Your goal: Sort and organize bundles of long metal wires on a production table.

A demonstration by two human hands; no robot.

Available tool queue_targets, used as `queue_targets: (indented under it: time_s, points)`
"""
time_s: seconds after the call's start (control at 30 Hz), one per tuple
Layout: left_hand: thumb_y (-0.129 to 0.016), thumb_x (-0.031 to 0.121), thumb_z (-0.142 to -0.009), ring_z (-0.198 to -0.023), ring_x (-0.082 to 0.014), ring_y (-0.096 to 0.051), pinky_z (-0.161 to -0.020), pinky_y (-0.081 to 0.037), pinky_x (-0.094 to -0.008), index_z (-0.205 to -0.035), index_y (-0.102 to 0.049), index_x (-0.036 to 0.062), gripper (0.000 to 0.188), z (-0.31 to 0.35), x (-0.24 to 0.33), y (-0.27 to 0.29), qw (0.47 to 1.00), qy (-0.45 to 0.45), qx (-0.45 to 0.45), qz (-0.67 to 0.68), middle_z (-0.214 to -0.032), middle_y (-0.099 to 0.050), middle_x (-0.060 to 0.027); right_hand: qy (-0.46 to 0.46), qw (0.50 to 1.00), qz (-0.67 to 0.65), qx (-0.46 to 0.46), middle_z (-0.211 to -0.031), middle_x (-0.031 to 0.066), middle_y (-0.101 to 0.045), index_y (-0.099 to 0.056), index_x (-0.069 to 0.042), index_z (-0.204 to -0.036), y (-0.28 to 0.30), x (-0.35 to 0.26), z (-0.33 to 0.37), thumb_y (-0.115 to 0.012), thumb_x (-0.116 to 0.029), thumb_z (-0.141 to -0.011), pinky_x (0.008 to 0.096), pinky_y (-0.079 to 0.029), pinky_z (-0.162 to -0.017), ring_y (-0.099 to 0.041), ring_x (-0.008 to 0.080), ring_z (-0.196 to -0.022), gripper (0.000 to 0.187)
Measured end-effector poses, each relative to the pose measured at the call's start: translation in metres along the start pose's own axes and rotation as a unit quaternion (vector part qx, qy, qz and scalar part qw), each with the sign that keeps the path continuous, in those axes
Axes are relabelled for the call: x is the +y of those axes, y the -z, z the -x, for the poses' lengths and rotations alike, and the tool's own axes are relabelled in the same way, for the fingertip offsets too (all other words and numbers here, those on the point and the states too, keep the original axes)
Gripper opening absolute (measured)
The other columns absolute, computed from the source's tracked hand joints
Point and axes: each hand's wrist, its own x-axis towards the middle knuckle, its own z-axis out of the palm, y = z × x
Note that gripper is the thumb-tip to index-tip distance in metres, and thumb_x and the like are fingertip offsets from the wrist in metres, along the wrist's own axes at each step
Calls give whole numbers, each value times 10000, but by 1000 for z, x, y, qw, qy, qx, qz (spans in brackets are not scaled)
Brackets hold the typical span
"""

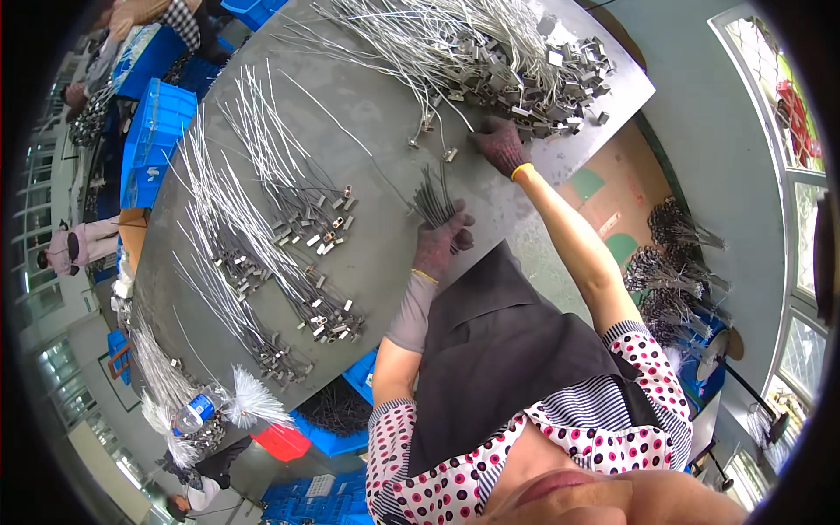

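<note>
"Fingers of the left hand, gloved: closed on anything?"

"Wrapped around a bunch of slim, dark-sheathed cables, ends fanning upward above the table."

"And the right hand?"

"Its gloved fingertips bend beside a silvery wire; I cannot tell whether they pinch it. One small boxy connector lies near."

"Which step, would you say?"

"Gathering cables into the bunch, I'd judge. Next seems to call for a light pinch and a straight draw, avoiding tangles."

"Farther off?"

"Across smooth grey metal, a heap of block-shaped connectors trailing long, glossy, springy-looking leads."
</note>
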Motion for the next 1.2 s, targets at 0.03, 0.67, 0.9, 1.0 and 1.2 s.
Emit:
queue_targets:
  time_s: [0.03, 0.67, 0.9, 1.0, 1.2]
  points:
    - [-731, 173, -899, -660, -198, -668, -603, -588, -369, -1212, -620, 22, 365, -5, -2, -4, 1000, 0, 1, 0, -950, -697, -127, 0, 1000, -1, -1, -844, 101, -680, -666, 20, -938, 2, 0, 8, -734, -194, -810, 310, -519, -644, -639, 168, -700, 259]
    - [-648, 98, -923, -867, -345, -699, -839, -601, -524, -1059, -630, -37, 192, -86, -34, -70, 989, 4, -46, 142, -971, -689, -171, -325, 922, -119, -171, -721, 34, -644, -703, -2, -929, 155, 89, 366, -644, -276, -944, 270, -474, -600, -579, 94, -647, 281]
    - [-687, 169, -920, -917, -310, -694, -858, -580, -518, -1037, -651, 12, 199, -78, 43, -72, 968, -136, -42, 205, -984, -699, -151, -302, 945, -65, -103, -800, 88, -680, -697, 19, -1006, 153, 94, 396, -651, -251, -935, 317, -495, -651, -610, 149, -709, 283]
    - [-702, 179, -919, -850, -295, -691, -773, -606, -500, -1057, -653, -6, 236, -69, 68, -69, 957, -196, -24, 211, -959, -688, -130, -277, 955, -57, -94, -836, 114, -692, -699, 12, -1027, 153, 113, 400, -648, -228, -932, 324, -504, -681, -630, 161, -751, 263]
    - [-699, 217, -928, -822, -300, -675, -754, -598, -512, -1107, -623, 51, 257, -60, 69, -53, 948, -221, 35, 225, -971, -685, -104, -299, 942, -61, -137, -864, 125, -703, -704, -3, -1056, 158, 135, 399, -645, -207, -930, 319, -515, -697, -654, 157, -788, 247]
